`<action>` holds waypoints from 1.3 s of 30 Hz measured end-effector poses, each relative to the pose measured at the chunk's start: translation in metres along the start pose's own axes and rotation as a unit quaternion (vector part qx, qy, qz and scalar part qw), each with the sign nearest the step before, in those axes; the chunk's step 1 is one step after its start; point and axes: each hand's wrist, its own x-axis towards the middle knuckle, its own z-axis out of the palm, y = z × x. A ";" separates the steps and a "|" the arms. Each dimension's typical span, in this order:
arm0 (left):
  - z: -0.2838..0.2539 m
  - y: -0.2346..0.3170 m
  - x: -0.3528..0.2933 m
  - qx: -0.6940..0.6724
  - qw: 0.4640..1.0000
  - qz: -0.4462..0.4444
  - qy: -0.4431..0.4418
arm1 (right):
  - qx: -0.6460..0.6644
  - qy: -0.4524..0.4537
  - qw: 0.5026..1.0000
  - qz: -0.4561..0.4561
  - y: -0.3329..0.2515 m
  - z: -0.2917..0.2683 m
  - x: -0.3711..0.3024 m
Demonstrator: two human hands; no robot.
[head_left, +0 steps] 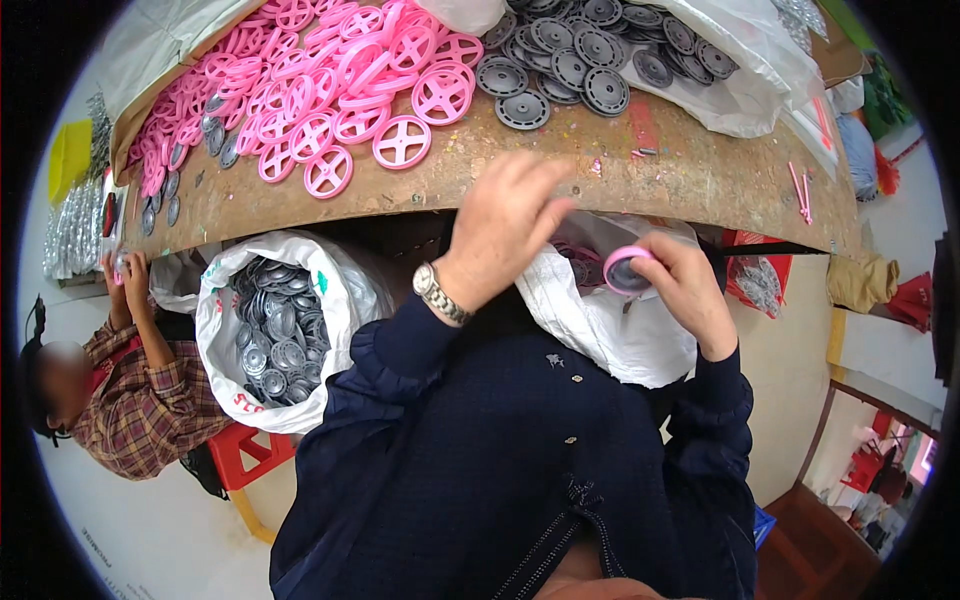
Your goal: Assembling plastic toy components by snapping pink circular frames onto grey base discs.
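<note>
My right hand (688, 292) pinches a small wheel (627, 271) with a pink rim and a grey centre, above the mouth of a white sack (625, 345) in front of my lap. Inside that sack more pink and grey pieces show in part. My left hand (508, 232), wearing a metal watch, hovers at the table's near edge with its fingers stretched out and slightly blurred; nothing shows in it. Beyond it lie loose grey discs (522, 109). A heap of pink spoked rings (402, 141) spreads over the table to the left.
The worn wooden table (480, 170) curves across in front of me. At my left stands a white sack (335, 345) full of grey discs. A person (150, 400) in a checked shirt works farther left. Thin pink sticks (801, 193) lie at right; a red crate (765, 270) stands below.
</note>
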 end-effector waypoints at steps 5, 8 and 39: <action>-0.007 -0.016 0.029 0.169 0.984 -0.006 0.050 | -0.136 0.015 0.991 0.003 0.001 -0.010 -0.003; -0.004 -0.026 0.035 0.224 0.974 -0.021 0.021 | -0.001 0.089 0.995 -0.034 -0.010 -0.023 0.020; -0.036 -0.083 0.023 0.295 0.948 -0.075 0.088 | 0.263 0.211 0.939 -0.071 -0.045 -0.019 0.129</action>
